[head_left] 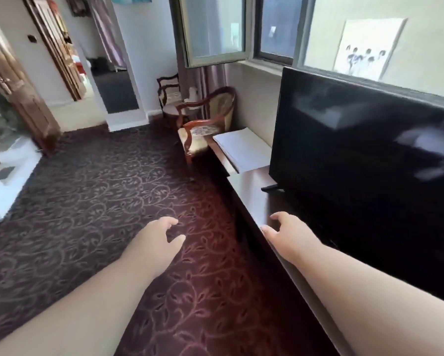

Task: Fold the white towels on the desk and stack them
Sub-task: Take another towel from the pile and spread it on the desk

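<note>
A folded white towel (244,148) lies flat on the far end of the dark wooden desk (251,194), beyond the television. My left hand (156,240) hangs over the carpet, fingers loosely curled, holding nothing. My right hand (289,233) hovers over the desk's front edge, fingers relaxed and empty. Both hands are well short of the towel.
A large black television (364,160) stands on the desk and fills its right side. Two wooden armchairs (205,124) stand past the desk's far end under an open window (213,29). Patterned dark carpet (100,201) covers the floor. White bedding (7,176) shows at left.
</note>
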Tool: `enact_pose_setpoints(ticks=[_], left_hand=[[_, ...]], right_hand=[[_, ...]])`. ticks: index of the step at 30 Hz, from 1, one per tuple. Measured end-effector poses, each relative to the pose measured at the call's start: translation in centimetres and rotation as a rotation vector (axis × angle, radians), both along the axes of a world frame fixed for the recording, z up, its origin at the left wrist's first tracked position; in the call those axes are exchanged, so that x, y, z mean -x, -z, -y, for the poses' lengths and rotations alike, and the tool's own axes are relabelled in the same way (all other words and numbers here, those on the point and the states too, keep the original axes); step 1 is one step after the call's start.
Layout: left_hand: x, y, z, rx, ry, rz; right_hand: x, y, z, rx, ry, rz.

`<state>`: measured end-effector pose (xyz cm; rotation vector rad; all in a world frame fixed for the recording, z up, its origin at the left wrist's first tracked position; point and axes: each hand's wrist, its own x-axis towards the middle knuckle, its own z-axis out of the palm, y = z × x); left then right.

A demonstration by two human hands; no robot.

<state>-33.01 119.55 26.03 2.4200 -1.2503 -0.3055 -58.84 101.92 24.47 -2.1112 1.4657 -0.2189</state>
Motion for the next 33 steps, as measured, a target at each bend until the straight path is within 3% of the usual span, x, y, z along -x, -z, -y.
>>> enact_pose_setpoints(ticks=[7, 17, 21, 25, 33], left_hand=[[-13.4, 1.7, 13.3, -0.057, 0.086, 0.061], [-33.9, -2.4, 33.1, -0.116, 0.024, 0.139], [-40.3, -0.7, 39.9, -0.103, 0.050, 0.098], [-47.5, 2.0, 47.7, -0.170, 0.143, 0.116], [-59.3, 4.5, 67.0, -0.278, 0.455, 0.147]], right_hand=[[-12.2, 2.7, 15.3, -0.111, 0.109, 0.034], [-37.0, -1.5, 38.0, -0.065, -0.132, -0.136], [-44.1, 0.6, 42.5, -0.105, -0.188, -0.165], [-48.8, 3.3, 48.4, -0.114, -0.223, -0.347], [-50.6, 5.5, 60.0, -0.210, 0.226, -0.321]])
